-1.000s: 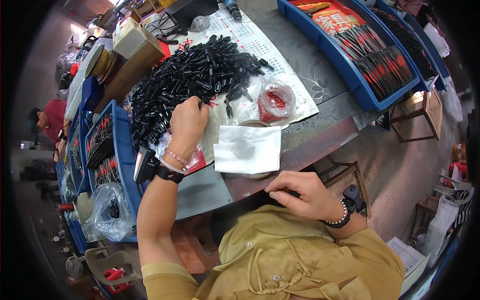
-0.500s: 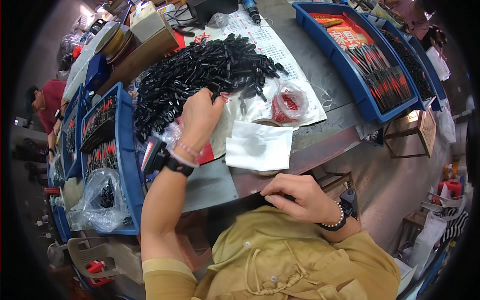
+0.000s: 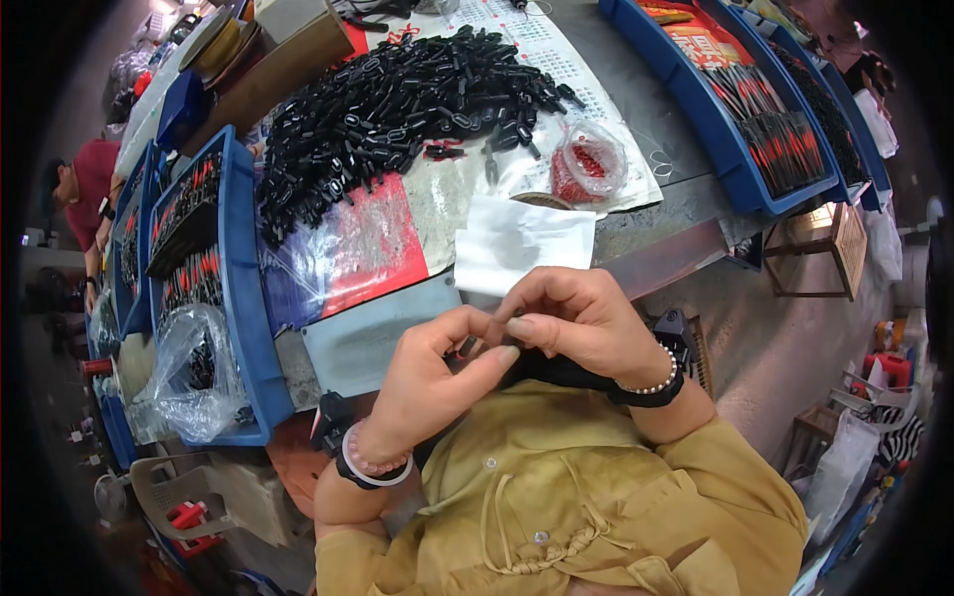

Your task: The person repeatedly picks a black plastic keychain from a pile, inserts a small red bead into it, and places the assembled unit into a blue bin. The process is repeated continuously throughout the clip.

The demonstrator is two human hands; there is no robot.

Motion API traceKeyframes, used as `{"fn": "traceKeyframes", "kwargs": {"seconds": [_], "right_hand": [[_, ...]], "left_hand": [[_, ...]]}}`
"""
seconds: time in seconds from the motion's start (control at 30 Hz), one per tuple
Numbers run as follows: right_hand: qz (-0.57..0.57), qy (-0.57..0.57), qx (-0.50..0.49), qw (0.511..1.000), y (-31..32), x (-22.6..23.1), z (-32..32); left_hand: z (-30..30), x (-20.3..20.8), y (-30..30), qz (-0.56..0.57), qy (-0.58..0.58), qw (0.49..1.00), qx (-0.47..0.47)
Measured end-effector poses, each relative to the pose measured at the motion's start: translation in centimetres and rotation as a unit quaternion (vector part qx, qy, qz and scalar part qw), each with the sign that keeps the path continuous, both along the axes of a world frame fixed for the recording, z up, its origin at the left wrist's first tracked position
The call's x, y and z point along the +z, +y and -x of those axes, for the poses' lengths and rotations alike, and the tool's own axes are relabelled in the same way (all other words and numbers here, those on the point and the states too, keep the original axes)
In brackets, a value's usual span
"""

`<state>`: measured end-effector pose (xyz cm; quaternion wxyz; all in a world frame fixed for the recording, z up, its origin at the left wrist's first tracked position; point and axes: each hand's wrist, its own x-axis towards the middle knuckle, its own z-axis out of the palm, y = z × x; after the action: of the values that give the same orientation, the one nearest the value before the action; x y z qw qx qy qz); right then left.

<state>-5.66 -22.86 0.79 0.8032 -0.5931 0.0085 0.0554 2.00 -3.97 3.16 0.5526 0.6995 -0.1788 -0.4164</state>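
My hands meet in front of my body, just short of the table's front edge. Between the fingers of my left hand (image 3: 437, 372) is a small black plastic piece (image 3: 466, 346), mostly covered. Thumb and forefinger of my right hand (image 3: 576, 313) are pinched close against it; a tiny dark tip shows there, too small to name. Beyond them, a white folded paper (image 3: 522, 248) lies on the table. A large heap of black plastic pieces (image 3: 397, 104) spreads over printed sheets, and a clear bag of small red parts (image 3: 588, 167) stands to its right.
Blue trays (image 3: 260, 328) with black-and-red parts stand at the left, a plastic bag (image 3: 199, 372) in the nearest. More blue trays (image 3: 686, 109) sit at the right. A wooden stool (image 3: 820, 248) is on the floor at the right. A person in a red shirt (image 3: 94, 194) is at the far left.
My left hand has come back from the heap to my right hand, bringing a black piece. My right hand has risen slightly, and the view has shifted a little.
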Motion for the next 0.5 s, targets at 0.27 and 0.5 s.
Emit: {"fn": "traceKeyframes", "kwargs": {"seconds": [0.27, 0.5], "right_hand": [[-0.078, 0.019, -0.015, 0.997, -0.1, -0.3, 0.4], [-0.064, -0.063, 0.027, 0.996, 0.2, -1.2, 0.2]], "left_hand": [[0.1, -2.9, 0.4, 0.167, 0.381, 0.909, -0.021], [0.9, -4.2, 0.8, 0.259, 0.497, 0.828, -0.010]]}}
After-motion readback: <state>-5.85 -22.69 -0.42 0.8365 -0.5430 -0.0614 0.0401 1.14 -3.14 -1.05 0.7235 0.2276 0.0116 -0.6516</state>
